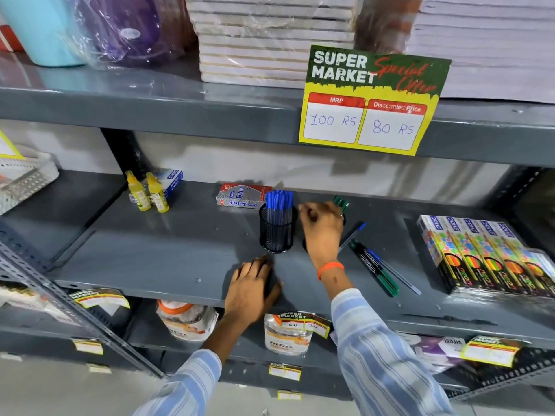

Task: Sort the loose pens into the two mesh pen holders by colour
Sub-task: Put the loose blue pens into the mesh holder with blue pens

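A black mesh holder (276,235) stands mid-shelf, filled with blue-capped pens (279,202). Just to its right, my right hand (322,232) hovers over the second holder (304,244) and hides nearly all of it. Green pen tops (341,203) stick up behind my fingers. Those fingers are curled, and I cannot see whether they hold a pen. One loose blue pen (354,234) lies slanted beside that hand. More loose green pens (380,273) and a blue pen (396,274) lie further right. My left hand (252,291) rests flat on the shelf's front edge, holding nothing.
The grey metal shelf (168,253) carries two yellow glue bottles (147,192) at the back left, a red and silver box (240,196) behind the holders, and boxed neon packs (486,256) at the right. A price card (371,100) hangs from the shelf above.
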A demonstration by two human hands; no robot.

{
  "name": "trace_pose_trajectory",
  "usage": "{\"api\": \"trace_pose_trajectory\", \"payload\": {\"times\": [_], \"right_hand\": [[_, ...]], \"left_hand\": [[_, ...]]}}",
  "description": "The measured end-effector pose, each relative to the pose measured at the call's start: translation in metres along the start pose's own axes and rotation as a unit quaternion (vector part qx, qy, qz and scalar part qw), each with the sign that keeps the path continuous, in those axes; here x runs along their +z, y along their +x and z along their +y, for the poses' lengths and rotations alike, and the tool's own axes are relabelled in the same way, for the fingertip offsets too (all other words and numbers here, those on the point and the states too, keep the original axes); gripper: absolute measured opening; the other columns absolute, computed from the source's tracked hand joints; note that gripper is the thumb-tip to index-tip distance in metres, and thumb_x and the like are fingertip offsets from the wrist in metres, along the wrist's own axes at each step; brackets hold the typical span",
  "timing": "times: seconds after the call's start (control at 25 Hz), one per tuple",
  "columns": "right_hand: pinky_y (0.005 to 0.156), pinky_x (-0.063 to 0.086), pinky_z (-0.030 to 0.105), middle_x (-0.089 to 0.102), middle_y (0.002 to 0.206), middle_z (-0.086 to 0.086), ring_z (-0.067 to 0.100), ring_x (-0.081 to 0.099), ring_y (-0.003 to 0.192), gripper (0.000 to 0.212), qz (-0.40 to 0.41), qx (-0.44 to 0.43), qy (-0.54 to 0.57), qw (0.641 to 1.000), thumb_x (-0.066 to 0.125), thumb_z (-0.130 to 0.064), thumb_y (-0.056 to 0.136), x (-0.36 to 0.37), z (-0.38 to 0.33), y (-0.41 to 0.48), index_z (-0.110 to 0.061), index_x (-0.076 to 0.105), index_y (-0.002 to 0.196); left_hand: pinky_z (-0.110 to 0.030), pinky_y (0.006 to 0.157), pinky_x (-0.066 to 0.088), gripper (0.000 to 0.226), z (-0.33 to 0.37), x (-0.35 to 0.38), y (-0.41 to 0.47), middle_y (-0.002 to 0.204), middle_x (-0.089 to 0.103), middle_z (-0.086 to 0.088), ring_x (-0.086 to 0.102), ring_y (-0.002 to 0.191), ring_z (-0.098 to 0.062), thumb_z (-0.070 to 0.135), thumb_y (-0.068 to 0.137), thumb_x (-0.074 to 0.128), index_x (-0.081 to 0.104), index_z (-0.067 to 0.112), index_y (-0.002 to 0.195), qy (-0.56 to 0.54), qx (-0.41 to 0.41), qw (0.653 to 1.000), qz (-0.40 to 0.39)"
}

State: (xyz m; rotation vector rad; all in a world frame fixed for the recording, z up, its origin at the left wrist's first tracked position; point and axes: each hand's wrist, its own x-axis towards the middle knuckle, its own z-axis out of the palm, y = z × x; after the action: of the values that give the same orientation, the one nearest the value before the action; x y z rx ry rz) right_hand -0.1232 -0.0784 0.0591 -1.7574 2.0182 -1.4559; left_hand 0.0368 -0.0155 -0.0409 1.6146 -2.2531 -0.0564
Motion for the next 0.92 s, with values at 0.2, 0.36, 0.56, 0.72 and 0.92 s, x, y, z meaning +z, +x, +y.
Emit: {"api": "trace_pose_trajectory", "payload": {"times": [0.2,0.36,0.56,0.72,0.92], "right_hand": [[0.073,0.050,0.037,0.065,0.092,0.025,0.040,0.063,0.083,0.017,0.117,0.118,-0.007,0.986,0.062,-0.017,0.088,-0.047,0.058,-0.006,-0.005,0.073,0.092],[0.085,0.050,0.043,0.066,0.106,0.033,0.045,0.062,0.098,0.025,-0.012,0.258,-0.070,0.963,0.060,-0.019,0.088,-0.052,0.092,0.010,-0.001,0.071,0.101],[0.090,0.049,0.045,0.067,0.108,0.032,0.045,0.061,0.106,0.031,-0.086,0.254,-0.121,0.956,0.067,-0.019,0.084,-0.053,0.093,0.036,0.007,0.066,0.102],[0.093,0.050,0.046,0.064,0.115,0.031,0.045,0.058,0.112,0.038,-0.120,0.269,-0.153,0.943,0.070,-0.019,0.080,-0.045,0.097,0.038,0.007,0.062,0.107],[0.090,0.052,0.046,0.065,0.114,0.029,0.044,0.059,0.111,0.034,-0.112,0.279,-0.154,0.941,0.066,-0.015,0.078,-0.037,0.095,0.036,0.004,0.063,0.106]], "left_hand": [[-0.045,0.093,0.043,0.057,0.000,0.001,0.000,0.132,0.055,-0.009,0.052,0.116,-0.027,0.054,0.088,0.035,0.056,0.014,0.123,0.000,0.006,1.000,0.006],[-0.045,0.093,0.043,0.056,-0.001,0.002,0.000,0.132,0.055,-0.008,0.052,0.116,-0.027,0.054,0.088,0.036,0.056,0.015,0.123,-0.008,0.007,1.000,0.013],[-0.045,0.095,0.043,0.057,-0.002,0.003,0.000,0.132,0.055,-0.009,0.051,0.117,-0.026,0.055,0.088,0.036,0.055,0.015,0.125,-0.006,0.008,1.000,0.007],[-0.045,0.096,0.042,0.058,-0.002,0.003,0.000,0.135,0.053,-0.008,0.049,0.119,-0.025,0.055,0.089,0.035,0.053,0.016,0.127,-0.006,0.004,1.000,0.001],[-0.044,0.095,0.043,0.058,-0.001,0.001,0.001,0.133,0.055,-0.008,0.051,0.118,-0.026,0.054,0.088,0.036,0.055,0.015,0.125,-0.005,0.006,1.000,0.007]]}}
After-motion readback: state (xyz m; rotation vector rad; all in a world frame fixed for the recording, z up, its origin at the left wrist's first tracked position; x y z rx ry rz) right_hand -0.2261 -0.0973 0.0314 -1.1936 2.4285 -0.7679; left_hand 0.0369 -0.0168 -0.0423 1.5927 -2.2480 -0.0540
